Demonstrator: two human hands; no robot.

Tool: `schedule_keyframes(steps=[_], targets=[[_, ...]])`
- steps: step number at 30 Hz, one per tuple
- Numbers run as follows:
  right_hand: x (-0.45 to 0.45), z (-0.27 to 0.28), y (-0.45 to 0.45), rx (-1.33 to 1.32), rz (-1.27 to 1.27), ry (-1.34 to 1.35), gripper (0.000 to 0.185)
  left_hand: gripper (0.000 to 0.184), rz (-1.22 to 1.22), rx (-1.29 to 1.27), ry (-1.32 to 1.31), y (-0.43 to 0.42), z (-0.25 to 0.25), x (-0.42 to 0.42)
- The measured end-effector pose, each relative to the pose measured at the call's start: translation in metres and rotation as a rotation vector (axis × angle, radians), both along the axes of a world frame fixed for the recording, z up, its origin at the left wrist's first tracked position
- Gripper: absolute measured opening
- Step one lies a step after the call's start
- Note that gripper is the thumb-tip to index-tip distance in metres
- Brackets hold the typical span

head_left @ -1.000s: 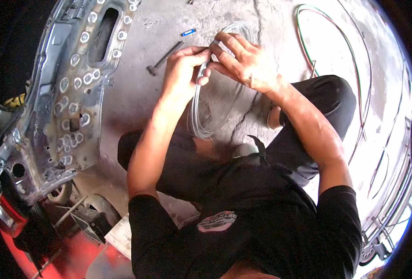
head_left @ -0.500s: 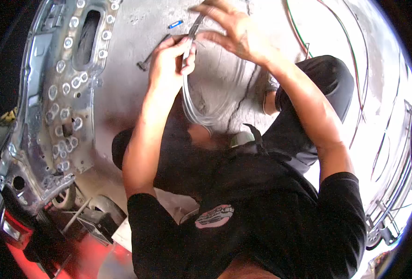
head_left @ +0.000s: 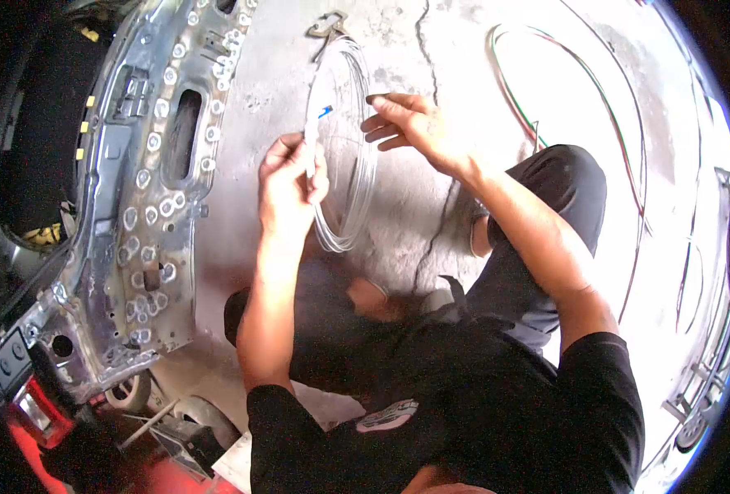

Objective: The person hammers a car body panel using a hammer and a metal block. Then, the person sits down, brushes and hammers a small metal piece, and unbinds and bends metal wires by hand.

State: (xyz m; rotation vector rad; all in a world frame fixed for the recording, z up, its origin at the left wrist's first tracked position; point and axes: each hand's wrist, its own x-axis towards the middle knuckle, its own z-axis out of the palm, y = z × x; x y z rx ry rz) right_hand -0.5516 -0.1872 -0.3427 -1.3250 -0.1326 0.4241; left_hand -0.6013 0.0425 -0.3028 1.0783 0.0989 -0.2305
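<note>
A coil of thin silvery wire (head_left: 363,177) forms a long oval loop above the floor. My left hand (head_left: 289,177) is closed round the coil's left side, thumb and fingers pressed on the strands. Just right of the coil, my right hand (head_left: 402,128) is apart from it, with its fingers spread and nothing in them. A small blue object (head_left: 325,111) shows through the loop, on the floor. At the top end of the coil lies a metal clamp-like tool (head_left: 327,26).
A spot-welded metal car panel (head_left: 163,214) stands at the left, with a red and white lamp (head_left: 40,412) below it. Red and green hoses (head_left: 583,62) curve over the concrete floor (head_left: 455,49) at the right. Small wheels (head_left: 204,416) sit at the lower left.
My right hand has come off the coil and opened beside it. My left hand still holds the coil, which now hangs as a more open oval. The view has shifted.
</note>
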Motion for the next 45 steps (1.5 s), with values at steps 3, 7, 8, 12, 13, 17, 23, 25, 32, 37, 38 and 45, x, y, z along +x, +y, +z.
schedule_keyframes(steps=[3, 7, 8, 12, 13, 17, 23, 25, 32, 37, 38, 45], targets=[[0.011, 0.006, 0.002, 0.313, -0.053, 0.129, 0.064, 0.01, -0.033, 0.002, -0.029, -0.025, -0.019, -0.02], [0.02, 0.016, -0.013, 0.362, -0.125, 0.281, 0.033, 0.016, -0.162, 0.245, -0.116, -0.066, -0.035, -0.054], [0.019, 0.014, -0.016, 0.391, -0.1, 0.296, 0.025, 0.019, -0.177, 0.284, -0.121, -0.069, -0.038, -0.059], [0.007, 0.03, -0.022, 0.34, 0.039, 0.205, 0.037, 0.033, -0.415, 0.528, -0.292, -0.07, -0.043, -0.07], [0.004, 0.029, -0.025, 0.346, 0.083, 0.208, 0.04, 0.033, -0.454, 0.502, -0.266, -0.07, -0.05, -0.071], [-0.004, 0.037, -0.03, 0.23, 0.15, 0.185, 0.047, 0.03, -0.362, 0.565, -0.273, -0.063, -0.076, -0.058], [-0.008, 0.044, -0.039, 0.314, 0.188, 0.074, 0.04, 0.028, -0.06, 0.262, -0.106, -0.023, -0.084, -0.013], [-0.009, 0.042, -0.039, 0.35, 0.182, 0.077, 0.04, 0.028, -0.044, 0.19, -0.14, -0.02, -0.065, 0.001], [-0.011, 0.035, -0.015, 0.23, 0.279, 0.09, 0.038, 0.035, -0.062, 0.005, -0.15, -0.028, -0.013, 0.028], [-0.012, 0.041, -0.005, 0.161, 0.269, 0.092, 0.045, 0.021, 0.014, -0.066, -0.016, -0.023, -0.03, 0.04], [-0.013, 0.043, -0.004, 0.154, 0.286, 0.097, 0.045, 0.019, 0.029, -0.075, -0.017, -0.023, -0.033, 0.042], [-0.017, 0.043, -0.002, 0.068, 0.298, 0.085, 0.037, 0.023, -0.119, 0.048, 0.066, -0.026, -0.045, 0.04]])
